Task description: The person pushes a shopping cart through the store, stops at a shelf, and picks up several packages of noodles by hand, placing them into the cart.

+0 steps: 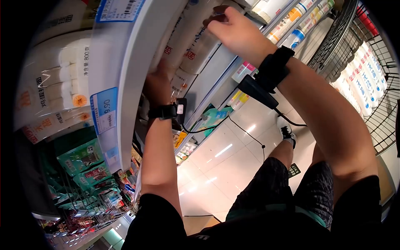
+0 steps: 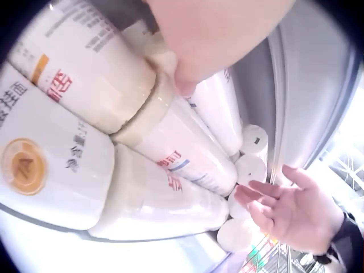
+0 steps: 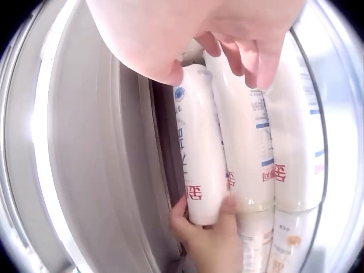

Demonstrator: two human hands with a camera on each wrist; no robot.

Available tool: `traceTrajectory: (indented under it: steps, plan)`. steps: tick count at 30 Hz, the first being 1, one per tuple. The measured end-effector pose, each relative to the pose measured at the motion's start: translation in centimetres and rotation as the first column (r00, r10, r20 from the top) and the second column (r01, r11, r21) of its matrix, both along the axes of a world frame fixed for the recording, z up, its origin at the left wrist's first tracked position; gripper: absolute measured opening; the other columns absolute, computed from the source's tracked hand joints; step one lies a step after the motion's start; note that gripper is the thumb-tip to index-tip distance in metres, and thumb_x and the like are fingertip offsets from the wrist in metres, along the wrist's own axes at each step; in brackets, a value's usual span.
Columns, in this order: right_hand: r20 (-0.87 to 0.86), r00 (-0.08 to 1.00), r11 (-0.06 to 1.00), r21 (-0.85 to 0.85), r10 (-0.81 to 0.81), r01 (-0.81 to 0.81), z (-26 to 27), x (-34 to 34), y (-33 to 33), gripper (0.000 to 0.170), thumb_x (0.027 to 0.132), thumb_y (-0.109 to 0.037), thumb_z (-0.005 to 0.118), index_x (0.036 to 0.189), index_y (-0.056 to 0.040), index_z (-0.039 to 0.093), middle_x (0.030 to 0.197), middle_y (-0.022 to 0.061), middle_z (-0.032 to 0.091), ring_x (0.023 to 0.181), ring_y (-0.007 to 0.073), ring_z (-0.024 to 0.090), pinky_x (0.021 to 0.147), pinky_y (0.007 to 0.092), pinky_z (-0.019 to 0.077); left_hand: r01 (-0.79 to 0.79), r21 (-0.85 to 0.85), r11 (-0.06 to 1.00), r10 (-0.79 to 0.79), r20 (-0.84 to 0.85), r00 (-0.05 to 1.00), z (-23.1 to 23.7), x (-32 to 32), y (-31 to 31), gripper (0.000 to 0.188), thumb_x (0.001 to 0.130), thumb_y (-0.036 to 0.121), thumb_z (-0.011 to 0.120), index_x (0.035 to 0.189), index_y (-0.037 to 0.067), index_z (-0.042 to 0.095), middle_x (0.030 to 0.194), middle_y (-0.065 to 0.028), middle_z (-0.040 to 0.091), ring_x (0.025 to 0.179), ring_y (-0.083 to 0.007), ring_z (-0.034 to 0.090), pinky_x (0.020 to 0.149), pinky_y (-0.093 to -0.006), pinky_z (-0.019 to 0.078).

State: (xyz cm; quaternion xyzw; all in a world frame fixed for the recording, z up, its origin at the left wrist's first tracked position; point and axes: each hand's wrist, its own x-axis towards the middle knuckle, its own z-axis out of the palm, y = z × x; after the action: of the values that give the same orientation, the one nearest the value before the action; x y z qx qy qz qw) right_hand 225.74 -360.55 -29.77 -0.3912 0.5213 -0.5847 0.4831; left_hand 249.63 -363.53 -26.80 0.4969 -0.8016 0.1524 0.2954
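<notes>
Long white packs of dried noodles with red and blue print lie side by side on a shelf point(image 1: 133, 79). In the right wrist view my left hand point(image 3: 210, 244) grips the lower end of one noodle pack point(image 3: 199, 142), thumb on one side and fingers on the other. More noodle packs point(image 3: 247, 148) lie right beside it. My right hand point(image 1: 239, 31) is at the far ends of the packs, its bent fingers over them in the right wrist view. The left wrist view shows this right hand point(image 2: 301, 213) with spread fingers and nothing in the palm.
A wire shopping cart point(image 1: 333, 46) on the right holds several noodle packs point(image 1: 360, 81). Blue price labels point(image 1: 106, 110) line the shelf edge. Lower shelves carry other goods point(image 1: 212, 118). Camera cables point(image 1: 243, 131) hang between my wrists above the tiled floor point(image 1: 216, 162).
</notes>
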Motion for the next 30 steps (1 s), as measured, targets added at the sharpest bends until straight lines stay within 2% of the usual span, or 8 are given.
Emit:
traceTrajectory:
  steps: [6,8,11,18,23,25,28,30]
  plan:
    - [0.3,0.953,0.998,-0.046,0.044,-0.032,3.0,-1.3,-1.8,0.049,0.088,-0.025,0.057,0.129,0.0011,0.044,0.105,0.0236,0.062,0.094,0.0311,0.063,0.079,0.0373,0.0494,0.031,0.24,0.97,0.039,-0.28,0.959,-0.2,0.6,1.6,0.085,0.07,0.011,0.082,0.135,0.003,0.029,0.137,-0.0211,0.037,0.123,-0.0327,0.045,0.105,-0.0453,0.0404]
    - [0.122,0.991,0.981,0.178,0.05,-0.071,4.0,-1.4,-2.6,0.057,0.089,-0.027,0.059,0.135,-0.0009,0.037,0.106,0.0234,0.062,0.091,0.0307,0.064,0.076,0.0363,0.05,0.074,0.493,0.867,0.143,-0.389,0.91,0.9,-0.2,1.5,0.082,0.07,0.012,0.083,0.135,0.001,0.033,0.136,-0.0213,0.04,0.124,-0.0309,0.045,0.102,-0.0422,0.0426]
    - [-0.346,0.89,0.903,-0.406,-0.297,0.143,0.7,0.0,-5.7,0.045,0.089,-0.021,0.058,0.127,-0.0008,0.047,0.108,0.0246,0.062,0.095,0.0348,0.062,0.081,0.0403,0.0498,0.02,0.65,0.76,0.282,-0.357,0.891,1.8,0.6,0.7,0.081,0.069,0.015,0.084,0.133,0.0,0.037,0.133,-0.0202,0.045,0.123,-0.029,0.047,0.1,-0.0393,0.0423]
    - [-0.675,0.583,0.686,-0.681,-0.453,-0.255,-0.8,1.5,-10.1,0.034,0.088,-0.017,0.055,0.117,0.0001,0.057,0.11,0.0223,0.062,0.103,0.0354,0.059,0.089,0.0413,0.0468,-0.135,0.404,0.905,0.29,-0.351,0.89,0.0,0.4,6.5,0.083,0.068,0.01,0.083,0.134,0.001,0.035,0.132,-0.0198,0.047,0.122,-0.0307,0.047,0.102,-0.0414,0.0386]
    - [-0.343,0.936,0.804,-0.578,-0.081,-0.142,2.3,2.0,-4.8,0.035,0.086,-0.019,0.055,0.116,-0.0009,0.058,0.109,0.0213,0.062,0.106,0.0379,0.057,0.094,0.0413,0.0436,0.008,0.453,0.891,0.332,-0.665,0.669,-0.7,0.5,8.0,0.054,0.079,-0.003,0.07,0.127,0.001,0.046,0.117,-0.0132,0.06,0.104,-0.0228,0.06,0.092,-0.0335,0.0465]
    - [-0.696,0.553,0.808,-0.586,-0.457,-0.069,1.5,2.8,-3.5,0.038,0.085,-0.014,0.054,0.121,-0.0028,0.054,0.111,0.0243,0.06,0.104,0.0431,0.055,0.091,0.0444,0.0457,-0.01,0.451,0.892,0.357,-0.691,0.628,-0.9,-0.6,9.0,0.059,0.079,-0.004,0.069,0.13,0.001,0.041,0.12,-0.0137,0.057,0.107,-0.0224,0.058,0.094,-0.0335,0.0452]
    - [-0.113,0.986,0.978,-0.156,0.121,-0.138,0.1,2.1,-1.6,0.034,0.085,-0.007,0.062,0.116,0.0006,0.054,0.113,0.0185,0.059,0.102,0.0194,0.059,0.079,0.0301,0.0497,0.268,0.532,0.803,0.397,-0.813,0.425,0.8,-2.7,11.3,0.096,0.077,-0.01,0.066,0.149,0.003,0.005,0.142,-0.0176,0.035,0.123,-0.0238,0.043,0.105,-0.0347,0.0339]
    - [-0.233,0.972,0.986,-0.167,-0.012,-0.028,2.6,0.5,1.9,0.037,0.08,-0.016,0.065,0.106,0.0065,0.05,0.096,0.0254,0.058,0.088,0.0399,0.06,0.079,0.0439,0.0488,0.241,0.59,0.771,0.484,-0.788,0.38,0.6,-3.0,13.7,0.093,0.079,-0.012,0.06,0.149,0.003,0.001,0.144,-0.0203,0.032,0.126,-0.0256,0.041,0.107,-0.0378,0.031]
